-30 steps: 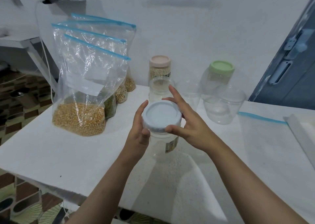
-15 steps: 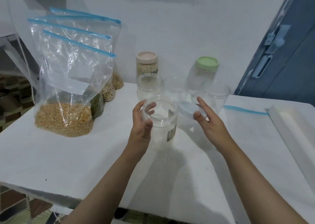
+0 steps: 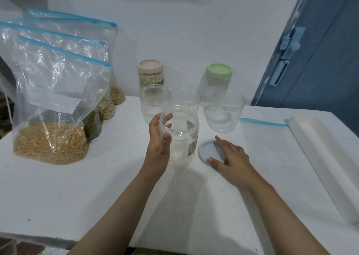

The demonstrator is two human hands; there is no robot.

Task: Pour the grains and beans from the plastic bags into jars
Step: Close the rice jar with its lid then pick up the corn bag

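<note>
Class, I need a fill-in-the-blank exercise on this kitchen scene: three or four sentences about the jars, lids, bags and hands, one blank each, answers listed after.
1. The left hand grips an open clear jar that holds ____.
2. The right hand sets the pale blue lid on the ____.
3. The jar at the back with grain inside has a ____ lid.
4. The nearest bag holds ____ kernels.

Missing words: nothing; table; pink; yellow
</note>
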